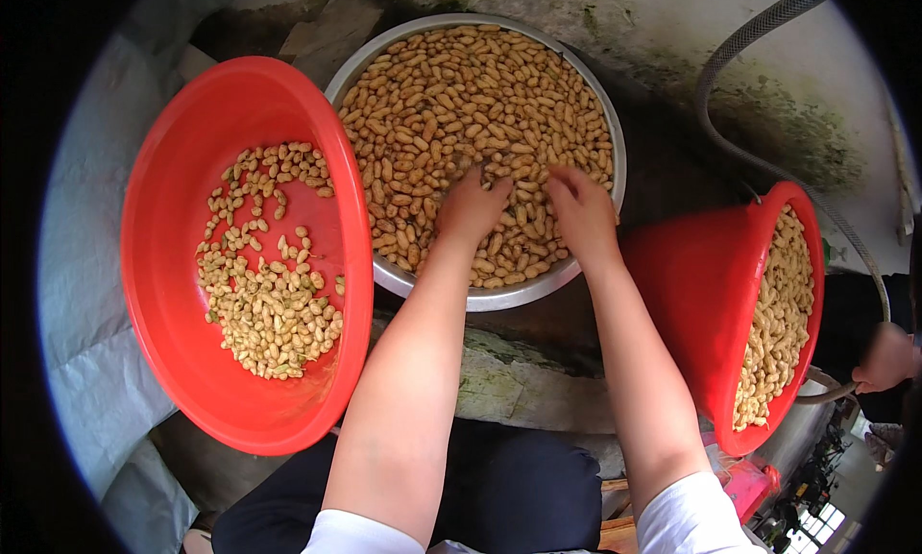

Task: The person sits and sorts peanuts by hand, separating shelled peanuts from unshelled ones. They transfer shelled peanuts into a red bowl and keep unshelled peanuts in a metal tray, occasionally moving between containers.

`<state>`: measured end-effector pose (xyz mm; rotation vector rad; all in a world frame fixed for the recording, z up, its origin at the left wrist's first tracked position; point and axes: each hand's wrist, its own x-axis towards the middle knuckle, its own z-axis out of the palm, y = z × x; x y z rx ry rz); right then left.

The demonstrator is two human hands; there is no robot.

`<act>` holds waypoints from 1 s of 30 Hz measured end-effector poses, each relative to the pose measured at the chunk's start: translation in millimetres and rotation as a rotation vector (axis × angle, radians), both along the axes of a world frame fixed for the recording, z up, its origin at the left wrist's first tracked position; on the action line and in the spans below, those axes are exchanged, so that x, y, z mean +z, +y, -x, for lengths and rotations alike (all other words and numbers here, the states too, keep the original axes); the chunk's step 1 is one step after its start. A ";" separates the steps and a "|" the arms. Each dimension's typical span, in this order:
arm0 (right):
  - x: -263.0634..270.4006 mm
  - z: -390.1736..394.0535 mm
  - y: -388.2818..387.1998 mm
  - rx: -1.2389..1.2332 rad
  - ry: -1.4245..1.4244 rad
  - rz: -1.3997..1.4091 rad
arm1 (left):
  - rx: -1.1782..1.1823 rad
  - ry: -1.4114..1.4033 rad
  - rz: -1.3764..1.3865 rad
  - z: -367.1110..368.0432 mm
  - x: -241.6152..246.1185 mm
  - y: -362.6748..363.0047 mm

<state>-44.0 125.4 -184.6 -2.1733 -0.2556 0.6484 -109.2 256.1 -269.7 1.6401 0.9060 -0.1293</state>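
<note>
A round metal basin [472, 300] holds many unshelled peanuts [461, 100] that look wet. My left hand [472, 208] reaches into them near the front of the basin, thumb apart, fingertips partly hidden among the shells. To its right, my right hand [585, 212] touches the peanuts beside the basin's right rim, fingers spread. I see nothing gripped in either hand. At the left, a wide red plastic basin [173, 215] overlaps the metal rim and contains a smaller amount of peanuts [277, 323]. On the right stands a red plastic bucket [684, 287] full of paler peanuts [778, 323].
A grey braided hose [720, 57] hangs down past the mossy wall [799, 122] and behind the bucket. Another person's hand [889, 359] is at the far right. Plastic sheeting [94, 266] covers the left side, and a stone ledge [526, 388] lies before my knees.
</note>
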 end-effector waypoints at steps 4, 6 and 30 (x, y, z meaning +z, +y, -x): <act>-39.3 -31.8 13.3 -0.418 0.531 -0.379 | 0.285 -0.228 0.664 -16.6 27.3 -11.1; -44.0 -29.3 15.6 -0.516 0.734 -0.578 | 0.388 -0.411 0.842 -10.1 24.7 -11.1; 0.5 21.0 15.3 0.325 -0.135 -0.103 | 0.469 -0.755 1.500 61.5 45.5 -10.7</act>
